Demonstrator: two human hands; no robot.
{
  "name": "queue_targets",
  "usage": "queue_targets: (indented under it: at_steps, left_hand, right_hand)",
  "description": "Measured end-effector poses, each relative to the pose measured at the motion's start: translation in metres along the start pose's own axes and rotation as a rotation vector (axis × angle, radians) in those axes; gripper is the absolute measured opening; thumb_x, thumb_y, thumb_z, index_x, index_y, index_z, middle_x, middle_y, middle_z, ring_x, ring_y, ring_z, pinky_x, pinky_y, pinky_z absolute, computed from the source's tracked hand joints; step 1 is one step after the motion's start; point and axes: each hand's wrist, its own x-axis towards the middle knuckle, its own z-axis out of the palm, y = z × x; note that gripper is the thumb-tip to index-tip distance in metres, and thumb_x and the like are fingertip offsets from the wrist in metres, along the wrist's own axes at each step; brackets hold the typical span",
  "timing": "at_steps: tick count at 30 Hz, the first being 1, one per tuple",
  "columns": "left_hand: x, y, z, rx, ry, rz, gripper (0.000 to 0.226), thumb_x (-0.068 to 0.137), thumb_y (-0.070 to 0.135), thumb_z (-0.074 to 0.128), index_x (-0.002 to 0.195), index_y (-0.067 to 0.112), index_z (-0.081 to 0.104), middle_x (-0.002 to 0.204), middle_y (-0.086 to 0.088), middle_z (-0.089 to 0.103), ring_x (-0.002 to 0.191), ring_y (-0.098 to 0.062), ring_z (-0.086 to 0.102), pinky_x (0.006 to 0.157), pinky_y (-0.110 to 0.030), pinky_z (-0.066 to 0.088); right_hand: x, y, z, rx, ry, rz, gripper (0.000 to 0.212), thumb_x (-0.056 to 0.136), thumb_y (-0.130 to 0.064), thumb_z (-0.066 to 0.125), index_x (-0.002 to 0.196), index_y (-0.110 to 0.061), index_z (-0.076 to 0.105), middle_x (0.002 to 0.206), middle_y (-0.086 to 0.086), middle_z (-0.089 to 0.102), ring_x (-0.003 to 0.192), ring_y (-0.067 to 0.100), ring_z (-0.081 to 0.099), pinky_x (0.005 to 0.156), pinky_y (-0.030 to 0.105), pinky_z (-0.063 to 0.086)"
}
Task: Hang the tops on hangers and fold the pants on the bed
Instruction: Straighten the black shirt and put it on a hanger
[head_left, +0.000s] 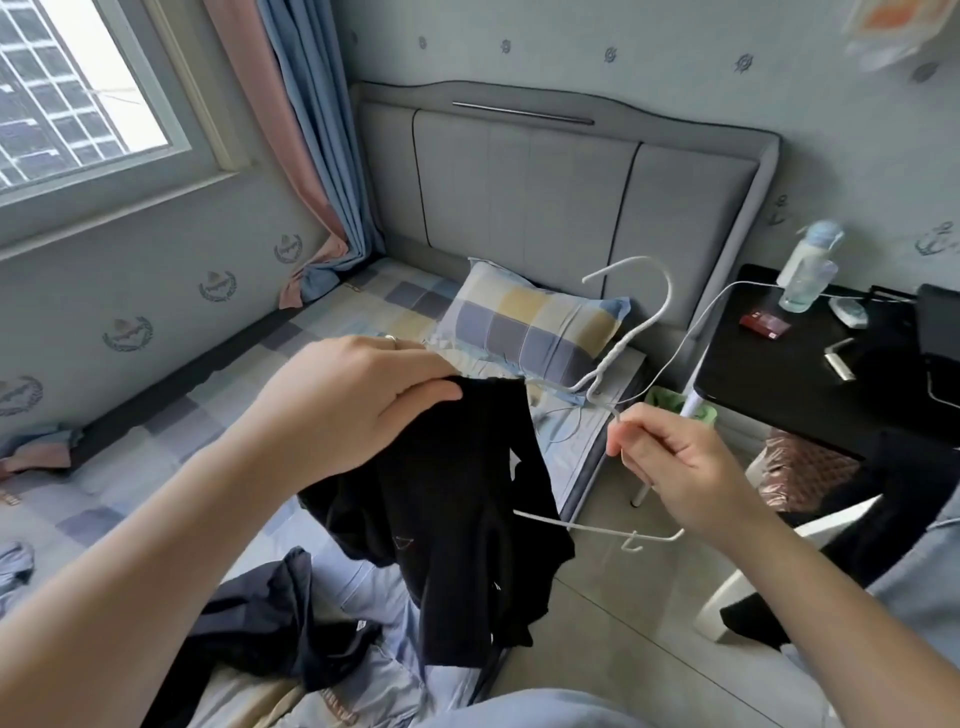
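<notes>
Left hand (353, 400) pinches our floppy black top (457, 493), collar maybe; right hand (675, 467) at 3 o'clock grips the stiff hanger (607, 358)

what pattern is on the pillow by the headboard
The pillow has a check of blue-grey, pale yellow and white squares, shown best in the head view.

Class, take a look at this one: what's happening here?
A person at the bed is putting a black top onto a white hanger. The left hand grips the top's upper edge. The right hand holds the hanger's wire, with one end tucked inside the top. More clothes lie on the bed, not yet sorted.
</notes>
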Motion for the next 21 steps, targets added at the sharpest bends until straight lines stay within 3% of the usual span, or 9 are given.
queue_targets:
  at_steps: [3,6,9,11,13,15,18,21]
  left_hand:
    - [-0.001,0.020,0.015,-0.103,-0.077,-0.014,0.048,0.098,0.051,0.032,0.101,0.025,0.071,0.088,0.010,0.071,0.078,-0.016,0.067,0.065,-0.040,0.057]
    - [0.001,0.035,0.030,-0.143,-0.131,-0.072,0.055,0.093,0.055,0.022,0.098,0.024,0.067,0.086,0.009,0.067,0.078,-0.016,0.063,0.065,-0.039,0.054]
    - [-0.001,0.032,0.039,-0.179,-0.111,-0.105,0.051,0.094,0.052,0.027,0.097,0.022,0.069,0.083,0.008,0.067,0.077,-0.015,0.061,0.066,-0.040,0.053]
    - [-0.004,0.027,0.044,-0.229,-0.088,-0.155,0.037,0.099,0.043,0.041,0.094,0.019,0.069,0.078,0.007,0.066,0.073,-0.014,0.060,0.066,-0.041,0.051]
    - [-0.009,0.024,0.047,-0.277,-0.036,-0.228,0.027,0.100,0.031,0.050,0.089,0.016,0.068,0.073,0.005,0.064,0.068,-0.013,0.059,0.066,-0.042,0.050]
    - [-0.012,0.024,0.048,-0.319,0.035,-0.311,0.022,0.099,0.027,0.053,0.090,0.015,0.070,0.071,0.003,0.065,0.064,-0.011,0.060,0.064,-0.039,0.050]
    - [-0.015,0.028,0.049,-0.418,0.146,-0.439,0.020,0.099,0.022,0.056,0.088,0.015,0.071,0.064,0.000,0.063,0.057,-0.016,0.057,0.056,-0.036,0.046]
    - [-0.017,0.036,0.051,-0.486,0.224,-0.514,0.019,0.098,0.020,0.058,0.086,0.014,0.071,0.066,-0.005,0.065,0.059,-0.020,0.058,0.058,-0.040,0.046]
  right_hand:
    - [-0.003,-0.006,0.022,-0.005,-0.033,-0.048,0.033,0.094,-0.058,0.050,0.077,-0.032,0.060,0.060,0.014,0.038,0.057,0.036,0.034,0.052,0.037,0.030]
    - [-0.001,-0.011,0.040,0.004,-0.090,-0.054,0.028,0.100,-0.039,0.051,0.076,-0.027,0.059,0.056,0.002,0.036,0.051,0.017,0.030,0.051,0.024,0.028]
    - [0.003,-0.009,0.043,-0.060,-0.047,-0.046,0.021,0.101,-0.026,0.056,0.083,-0.024,0.067,0.058,-0.015,0.050,0.054,0.004,0.041,0.058,0.014,0.033]
    - [0.005,-0.005,0.042,-0.170,0.067,-0.108,0.014,0.099,-0.026,0.059,0.096,-0.020,0.071,0.080,-0.015,0.061,0.073,0.005,0.055,0.071,0.017,0.040]
    - [0.002,0.000,0.041,-0.326,0.248,-0.213,0.019,0.098,-0.027,0.057,0.108,-0.016,0.069,0.102,-0.007,0.060,0.098,0.011,0.058,0.088,0.025,0.043]
    - [-0.004,0.002,0.044,-0.350,0.336,-0.284,0.018,0.097,-0.019,0.058,0.110,-0.012,0.067,0.106,-0.001,0.061,0.104,0.016,0.059,0.091,0.029,0.045]
    - [-0.007,0.005,0.062,-0.172,0.086,-0.098,0.023,0.095,-0.018,0.061,0.118,-0.020,0.065,0.109,-0.009,0.067,0.102,0.012,0.063,0.087,0.028,0.051]
    - [-0.003,0.012,0.086,-0.142,-0.147,0.112,0.039,0.091,-0.032,0.063,0.130,-0.030,0.058,0.118,-0.017,0.062,0.112,0.006,0.059,0.096,0.029,0.048]
